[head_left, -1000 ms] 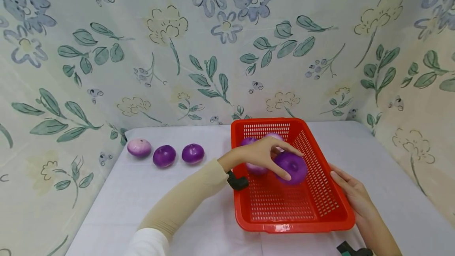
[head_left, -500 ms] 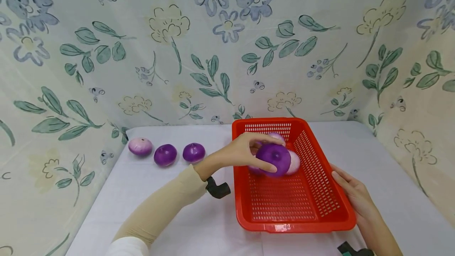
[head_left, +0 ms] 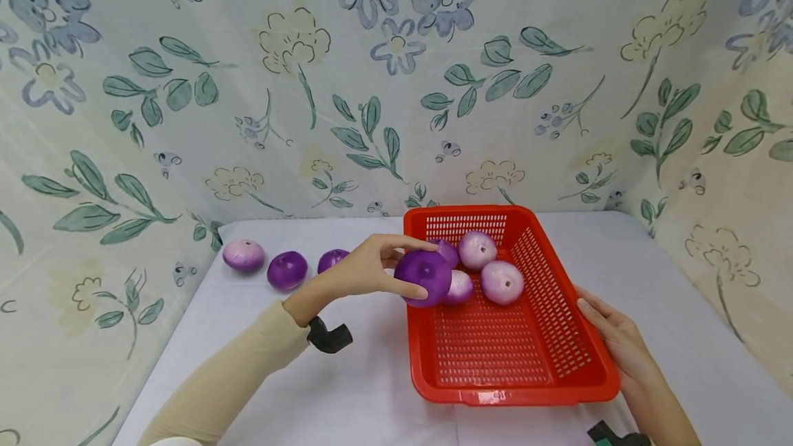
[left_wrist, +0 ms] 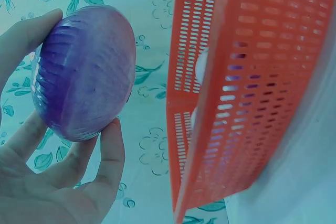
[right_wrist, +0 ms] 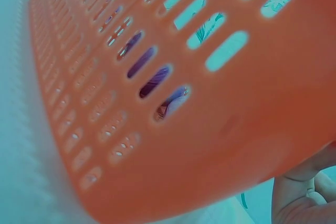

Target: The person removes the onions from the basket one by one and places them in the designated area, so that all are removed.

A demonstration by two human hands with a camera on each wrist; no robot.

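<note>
My left hand (head_left: 365, 270) grips a dark purple onion (head_left: 424, 277) between thumb and fingers, over the left rim of a red plastic basket (head_left: 495, 356). In the left wrist view this onion (left_wrist: 89, 72) hangs apart from the basket's outer wall (left_wrist: 252, 93). Inside the basket, towards its back left, lie several onions: light pink ones (head_left: 502, 282) and a purple one (head_left: 446, 253) partly hidden by the held onion. On the basket's right rim my right hand (head_left: 622, 346) holds on, its thumb along the edge; the right wrist view shows its curled fingers (right_wrist: 302, 198) at the rim.
Three onions stand in a row on the white-covered table (head_left: 372, 377) at the back left: a pink one (head_left: 244, 255), a purple one (head_left: 288, 270) and another purple one (head_left: 331, 259) partly behind my left hand. A flowered cloth (head_left: 384, 122) hangs behind the table.
My left hand has carried the purple onion leftwards, from above the basket's middle to its left rim, uncovering the onions inside. My right hand and the basket stay in place.
</note>
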